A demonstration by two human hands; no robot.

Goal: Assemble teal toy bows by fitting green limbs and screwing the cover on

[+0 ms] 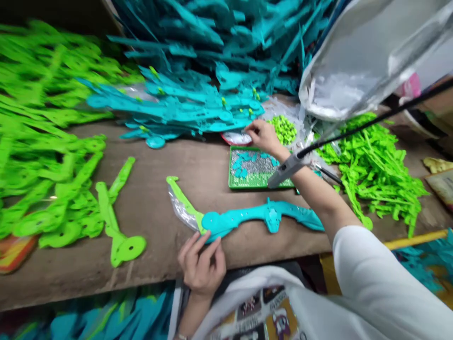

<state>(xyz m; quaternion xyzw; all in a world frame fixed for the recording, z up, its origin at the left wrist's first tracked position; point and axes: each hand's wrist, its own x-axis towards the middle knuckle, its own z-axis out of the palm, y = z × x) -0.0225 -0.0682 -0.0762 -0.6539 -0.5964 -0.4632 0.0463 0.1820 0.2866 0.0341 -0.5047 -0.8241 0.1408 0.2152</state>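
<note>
My left hand has its fingertips closed on the near edge of a turquoise plastic toy part, shaped like a bow or gun body, lying on the bench. A lime-green curved arm with a clear plastic piece joins its left end. Beyond it, my right hand reaches over a small red-rimmed dish of whitish bits, its thumb and fingertips pinched together at the rim. Whatever is between them is too small to make out. A green tray of small metal pieces and turquoise bits sits just below that hand.
Lime-green parts heap at left, turquoise parts at the back. Small green pieces and a green pile lie right. A white sack holds clear pieces. A grey-tipped rod crosses before my right forearm.
</note>
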